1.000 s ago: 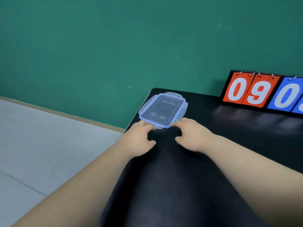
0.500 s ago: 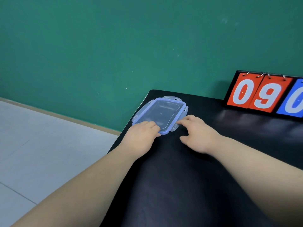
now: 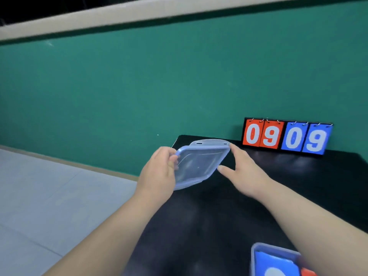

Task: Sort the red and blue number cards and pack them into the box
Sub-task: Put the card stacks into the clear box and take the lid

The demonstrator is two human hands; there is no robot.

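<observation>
The clear lid (image 3: 199,164) with a blue rim is lifted off the black table (image 3: 199,226) and tilted. My left hand (image 3: 159,174) grips its left edge, thumb on top. My right hand (image 3: 241,170) touches the lid's right edge with its forefinger at the far corner and thumb at the near corner. At the bottom right stands the clear box (image 3: 256,255) holding a blue number card (image 3: 272,263) and a red card (image 3: 307,272), partly hidden by my right forearm.
A flip scoreboard (image 3: 286,136) with red and blue cards reading 09 09 stands at the table's back against the green wall. The table's left edge drops to a pale tiled floor (image 3: 49,196).
The lid lay flat on the table's far left corner with both hands at its near edge; now it is raised and tilted in my hands. The view has swung up and right.
</observation>
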